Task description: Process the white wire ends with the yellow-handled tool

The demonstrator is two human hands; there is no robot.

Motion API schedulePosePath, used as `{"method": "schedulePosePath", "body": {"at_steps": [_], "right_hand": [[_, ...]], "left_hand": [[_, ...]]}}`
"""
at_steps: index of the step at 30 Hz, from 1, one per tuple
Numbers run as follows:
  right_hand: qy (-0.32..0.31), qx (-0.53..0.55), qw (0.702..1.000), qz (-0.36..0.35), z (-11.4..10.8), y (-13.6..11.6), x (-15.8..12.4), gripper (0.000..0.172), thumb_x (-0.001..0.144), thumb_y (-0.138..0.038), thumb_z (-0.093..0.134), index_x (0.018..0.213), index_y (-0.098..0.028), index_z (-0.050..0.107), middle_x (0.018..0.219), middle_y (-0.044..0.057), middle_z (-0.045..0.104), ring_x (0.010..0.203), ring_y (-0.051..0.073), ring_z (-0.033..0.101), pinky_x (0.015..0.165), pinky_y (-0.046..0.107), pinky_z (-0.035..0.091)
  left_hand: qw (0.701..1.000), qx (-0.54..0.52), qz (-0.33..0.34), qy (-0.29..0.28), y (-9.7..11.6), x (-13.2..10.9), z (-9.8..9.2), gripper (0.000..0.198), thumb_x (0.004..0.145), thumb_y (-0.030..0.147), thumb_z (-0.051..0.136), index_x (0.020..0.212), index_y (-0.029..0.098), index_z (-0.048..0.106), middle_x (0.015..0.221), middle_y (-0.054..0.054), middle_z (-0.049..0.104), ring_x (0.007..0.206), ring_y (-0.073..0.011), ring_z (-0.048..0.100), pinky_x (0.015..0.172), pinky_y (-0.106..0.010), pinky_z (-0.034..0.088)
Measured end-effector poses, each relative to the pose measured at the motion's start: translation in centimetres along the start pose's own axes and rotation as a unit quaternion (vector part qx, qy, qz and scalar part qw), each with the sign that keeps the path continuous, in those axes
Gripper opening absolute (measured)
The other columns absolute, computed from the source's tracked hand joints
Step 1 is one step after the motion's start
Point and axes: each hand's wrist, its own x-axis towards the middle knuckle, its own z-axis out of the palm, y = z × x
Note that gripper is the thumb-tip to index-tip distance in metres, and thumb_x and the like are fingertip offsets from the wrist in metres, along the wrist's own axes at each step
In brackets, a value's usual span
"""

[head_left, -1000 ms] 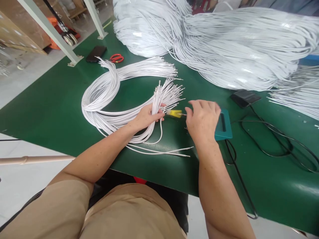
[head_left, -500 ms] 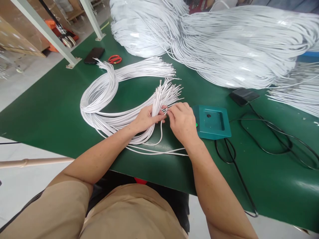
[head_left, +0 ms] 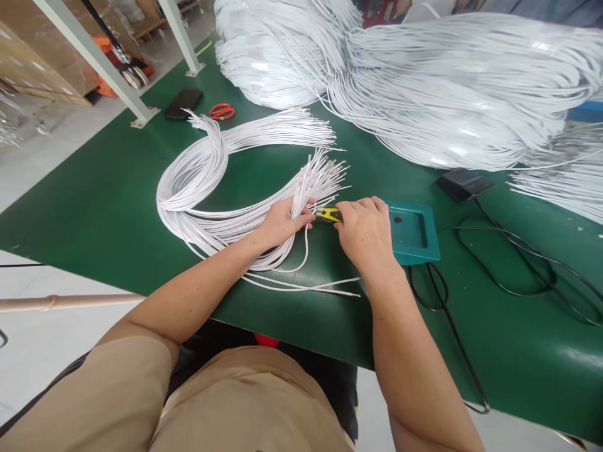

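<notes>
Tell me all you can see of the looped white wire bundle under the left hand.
The wire bundle is many thin white, plastic-looking wires lying on the green table. They curve in a loop, one run of ends reaching toward the red scissors, the other fanning out with bare metal-looking tips near the teal box. The left hand grips this fanned part; the right hand holds a small yellow piece beside the tips. A few loose wires trail toward the table's near edge.

Green table [head_left: 94, 207] loaded with white wire

Looped wire bundle [head_left: 198, 182], big wire heaps [head_left: 447, 94], teal box [head_left: 414, 232], black cables [head_left: 518, 263], black pedal [head_left: 464, 185], phone [head_left: 183, 103] and red scissors [head_left: 221, 111] lie on it.
</notes>
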Motion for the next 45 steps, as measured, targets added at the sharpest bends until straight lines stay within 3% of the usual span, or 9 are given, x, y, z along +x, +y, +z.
{"method": "schedulePosePath", "body": {"at_steps": [13, 18, 23, 27, 31, 35, 37, 42, 45], "right_hand": [[-0.026, -0.034, 0.999, -0.014, 0.3, 0.1, 0.4, 0.027, 0.089, -0.012, 0.047, 0.090, -0.015, 0.074, 0.075, 0.011, 0.071, 0.087, 0.027, 0.056, 0.102, 0.045, 0.033], [0.044, -0.004, 0.998, 0.044, 0.1, 0.7, -0.2, 0.029, 0.095, -0.024, 0.047, 0.111, -0.015, 0.069, 0.111, 0.014, 0.072, 0.113, 0.031, 0.054, 0.113, 0.061, 0.018], [0.091, -0.019, 0.982, 0.167, 0.7, 1.9, -0.7, 0.036, 0.097, -0.023, 0.041, 0.124, -0.010, 0.061, 0.134, 0.022, 0.059, 0.126, 0.037, 0.047, 0.108, 0.069, 0.021], [0.099, -0.008, 0.984, 0.148, 0.6, 2.0, -0.6, 0.032, 0.096, -0.022, 0.045, 0.119, -0.010, 0.064, 0.131, 0.021, 0.062, 0.123, 0.036, 0.050, 0.109, 0.067, 0.022], [0.113, 0.090, 0.988, 0.061, -0.7, 0.3, -0.4, 0.029, 0.096, -0.025, 0.047, 0.112, -0.013, 0.068, 0.115, 0.016, 0.070, 0.106, 0.030, 0.057, 0.096, 0.049, 0.041], [0.019, 0.203, 0.960, -0.192, -1.7, -3.2, -0.5, 0.031, 0.098, -0.026, 0.045, 0.091, -0.016, 0.074, 0.094, 0.010, 0.074, 0.090, 0.021, 0.060, 0.086, 0.034, 0.045], [-0.045, 0.176, 0.956, -0.232, -1.7, -4.7, -0.7, 0.031, 0.097, -0.024, 0.049, 0.086, -0.013, 0.075, 0.087, 0.012, 0.073, 0.091, 0.023, 0.061, 0.087, 0.035, 0.045], [-0.210, 0.190, 0.948, -0.148, -2.1, -5.9, -1.4, 0.025, 0.090, -0.021, 0.056, 0.075, -0.016, 0.075, 0.077, 0.012, 0.073, 0.077, 0.025, 0.066, 0.070, 0.035, 0.048], [-0.346, 0.384, 0.852, -0.085, -2.6, -4.9, -1.5, 0.026, 0.086, -0.019, 0.057, 0.061, -0.019, 0.066, 0.061, 0.004, 0.069, 0.051, 0.017, 0.061, 0.053, 0.028, 0.045]], "left_hand": [[0.991, 0.133, 0.011, 0.013, -0.3, 0.3, 0.1, 0.037, 0.077, 0.025, 0.064, 0.113, 0.019, 0.069, 0.072, 0.002, 0.073, 0.077, -0.0182, 0.070, 0.089, -0.034, 0.050], [0.997, 0.074, -0.023, -0.008, -0.2, 0.3, 0.0, 0.039, 0.076, 0.025, 0.066, 0.114, 0.017, 0.068, 0.075, 0.001, 0.073, 0.066, -0.0148, 0.068, 0.082, -0.031, 0.053], [0.999, 0.011, -0.043, -0.024, -0.2, 0.3, -0.3, 0.040, 0.075, 0.024, 0.068, 0.114, 0.016, 0.066, 0.080, 0.000, 0.070, 0.070, -0.0162, 0.071, 0.073, -0.028, 0.054], [0.998, -0.033, -0.046, -0.032, -0.2, 0.2, -0.7, 0.045, 0.076, 0.027, 0.070, 0.119, 0.015, 0.064, 0.084, -0.002, 0.068, 0.073, -0.0160, 0.070, 0.069, -0.027, 0.052], [0.994, -0.090, -0.021, -0.049, -0.3, 0.2, -1.1, 0.045, 0.077, 0.035, 0.073, 0.117, 0.015, 0.065, 0.085, -0.002, 0.066, 0.075, -0.0142, 0.064, 0.067, -0.025, 0.048], [0.987, -0.139, 0.001, -0.083, -0.4, 0.1, -1.5, 0.038, 0.073, 0.042, 0.077, 0.095, 0.013, 0.068, 0.083, -0.002, 0.065, 0.076, -0.0128, 0.058, 0.073, -0.025, 0.046], [0.984, -0.154, -0.012, -0.090, -0.4, 0.1, -1.7, 0.038, 0.071, 0.042, 0.079, 0.093, 0.014, 0.068, 0.080, -0.001, 0.063, 0.071, -0.0108, 0.055, 0.071, -0.024, 0.045], [0.983, -0.161, -0.064, -0.064, 0.0, -0.3, -1.6, 0.045, 0.073, 0.044, 0.078, 0.108, 0.017, 0.071, 0.089, -0.003, 0.067, 0.072, -0.0100, 0.056, 0.072, -0.024, 0.046], [0.990, -0.126, -0.051, -0.046, 0.1, -0.5, -1.4, 0.045, 0.073, 0.045, 0.077, 0.107, 0.016, 0.073, 0.091, -0.004, 0.071, 0.078, -0.0119, 0.060, 0.079, -0.025, 0.047]]}}
